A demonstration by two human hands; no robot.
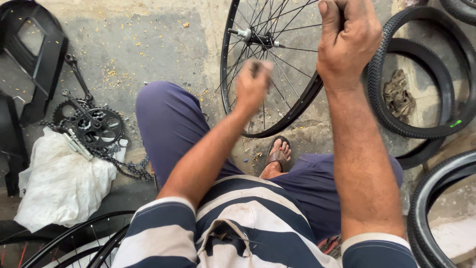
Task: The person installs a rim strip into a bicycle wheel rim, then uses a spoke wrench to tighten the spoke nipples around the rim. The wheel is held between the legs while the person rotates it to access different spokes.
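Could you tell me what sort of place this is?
Probably a bicycle repair workshop: a spoked wheel rim stands before the person, loose tyres lie to the right, and a crankset with chain lies on the concrete floor.

Count: 1 spoked wheel rim up front, 2 more spoked wheels bottom left. 4 loose tyres on the right. 1 crank with chainring, 1 chain, 1 white bag, 1 rag.

A black-rimmed bicycle wheel with silver wire spokes. Black knobbly rubber tyres. Navy-and-white striped cotton shirt, purple-blue cloth trousers, brown sandal. A white crumpled plastic bag beside a black toothed metal chainring on grey concrete floor.
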